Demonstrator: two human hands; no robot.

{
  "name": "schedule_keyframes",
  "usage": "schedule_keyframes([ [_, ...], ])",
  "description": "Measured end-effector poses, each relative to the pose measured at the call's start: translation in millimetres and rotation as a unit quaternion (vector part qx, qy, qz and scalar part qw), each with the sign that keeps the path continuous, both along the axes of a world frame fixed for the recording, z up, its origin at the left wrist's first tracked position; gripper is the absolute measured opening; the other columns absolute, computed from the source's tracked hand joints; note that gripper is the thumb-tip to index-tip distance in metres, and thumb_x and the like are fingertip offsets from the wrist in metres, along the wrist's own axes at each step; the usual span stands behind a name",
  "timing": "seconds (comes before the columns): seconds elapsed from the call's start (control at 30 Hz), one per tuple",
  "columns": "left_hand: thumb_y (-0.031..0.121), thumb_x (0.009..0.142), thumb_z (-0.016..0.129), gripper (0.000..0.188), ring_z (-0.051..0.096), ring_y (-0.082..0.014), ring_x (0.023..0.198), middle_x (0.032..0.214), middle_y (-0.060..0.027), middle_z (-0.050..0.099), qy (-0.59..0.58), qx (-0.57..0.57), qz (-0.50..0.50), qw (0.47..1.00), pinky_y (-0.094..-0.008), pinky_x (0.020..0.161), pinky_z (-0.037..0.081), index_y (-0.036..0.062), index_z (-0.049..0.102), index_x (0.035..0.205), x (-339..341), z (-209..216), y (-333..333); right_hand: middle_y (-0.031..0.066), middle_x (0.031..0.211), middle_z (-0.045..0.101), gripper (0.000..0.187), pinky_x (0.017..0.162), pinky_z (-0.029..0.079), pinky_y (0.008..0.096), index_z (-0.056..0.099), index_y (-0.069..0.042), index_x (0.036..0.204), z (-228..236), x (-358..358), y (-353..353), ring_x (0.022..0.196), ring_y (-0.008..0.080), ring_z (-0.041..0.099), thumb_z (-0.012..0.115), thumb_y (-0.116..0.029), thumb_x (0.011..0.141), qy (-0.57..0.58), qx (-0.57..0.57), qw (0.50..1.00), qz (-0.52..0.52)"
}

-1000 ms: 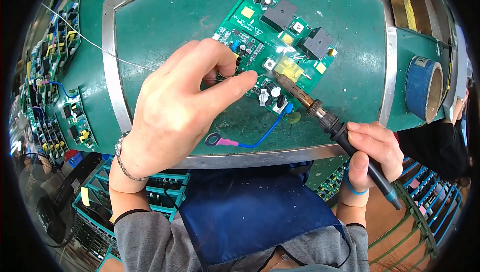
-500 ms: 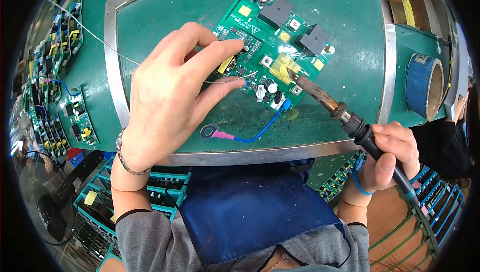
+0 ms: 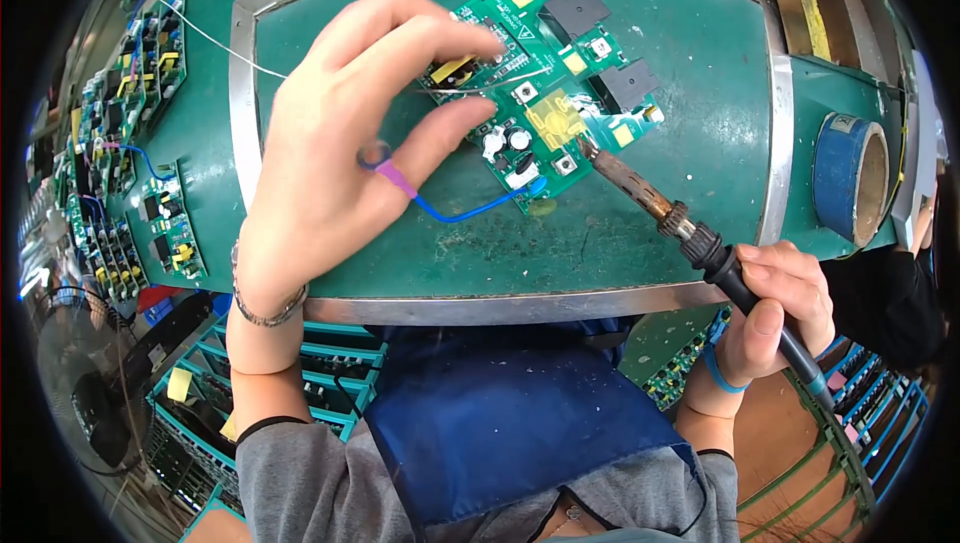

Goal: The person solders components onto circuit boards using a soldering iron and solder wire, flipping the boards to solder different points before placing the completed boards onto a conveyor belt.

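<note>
Our right hand [image 3: 785, 308] grips a soldering iron [image 3: 705, 248]; our left hand [image 3: 335, 143] gapes—hold on wire [image 3: 520, 79] hidden. The circuit board [image 3: 545, 90] between seems light, stiff, fragile—best edge-held.

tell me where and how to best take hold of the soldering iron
Probably by the black handle, from the lower right: the soldering iron slants with its bare metal barrel toward the circuit board, which may be hot, while the slim straight handle points away, as the right hand grips it.
</note>
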State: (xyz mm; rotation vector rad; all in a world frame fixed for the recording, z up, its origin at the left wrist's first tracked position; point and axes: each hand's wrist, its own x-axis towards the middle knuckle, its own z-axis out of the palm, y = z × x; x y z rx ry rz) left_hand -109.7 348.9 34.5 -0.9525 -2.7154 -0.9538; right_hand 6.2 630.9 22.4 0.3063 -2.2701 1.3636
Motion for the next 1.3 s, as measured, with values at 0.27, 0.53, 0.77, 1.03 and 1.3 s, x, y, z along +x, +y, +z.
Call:
schedule_keyframes([
  [0.27,-0.002,0.067,0.077,0.024,0.056,-0.0135,0.064,0.080,-0.0040,0.057,-0.025,0.006,-0.042,0.999,-0.0255,0.054,0.043,0.0068,0.074,0.089,24.5,-1.9,5.8,0.0184,0.077,0.068,0.029,0.065,0.054,0.0317,0.065,0.003,0.081,3.4,-20.9,23.8,0.071,0.0264,0.068,0.069,-0.026,0.084,-0.076,-0.016,0.996,0.040],
  [0.53,-0.003,0.064,0.076,0.029,0.055,-0.0146,0.066,0.080,-0.0034,0.054,-0.039,0.003,-0.059,0.998,-0.0259,0.053,0.043,0.0069,0.074,0.091,24.7,-4.9,6.4,0.0185,0.080,0.069,0.026,0.069,0.054,0.0332,0.068,0.003,0.082,10.1,-54.2,40.8,0.076,0.0268,0.068,0.071,-0.023,0.079,-0.141,-0.018,0.981,0.132],
  [0.77,-0.004,0.063,0.074,0.031,0.055,-0.0139,0.066,0.082,-0.0032,0.053,-0.043,-0.019,-0.079,0.996,-0.0248,0.052,0.042,0.0084,0.074,0.092,23.5,-8.4,6.8,0.0189,0.085,0.070,0.023,0.068,0.053,0.0302,0.069,0.001,0.083,7.4,-63.1,45.4,0.076,0.0236,0.068,0.070,-0.021,0.077,-0.158,0.035,0.970,0.181],
  [1.03,-0.003,0.063,0.071,0.033,0.055,-0.0134,0.068,0.082,-0.0020,0.054,-0.044,-0.019,-0.046,0.998,-0.0239,0.055,0.042,0.0113,0.076,0.092,25.0,-2.6,11.7,0.0188,0.085,0.070,0.022,0.063,0.051,0.0291,0.070,0.001,0.083,7.2,-65.5,45.4,0.070,0.0220,0.066,0.070,-0.020,0.077,-0.140,0.042,0.966,0.211],
  [1.3,-0.001,0.066,0.074,0.028,0.056,-0.0144,0.069,0.081,-0.0028,0.054,-0.053,0.006,0.026,0.998,-0.0241,0.058,0.045,0.0113,0.076,0.091,22.4,-1.6,6.3,0.0198,0.082,0.069,0.024,0.055,0.046,0.0283,0.068,0.001,0.081,4.1,-58.6,45.8,0.062,0.0207,0.061,0.069,-0.023,0.079,-0.100,0.006,0.980,0.175],
])
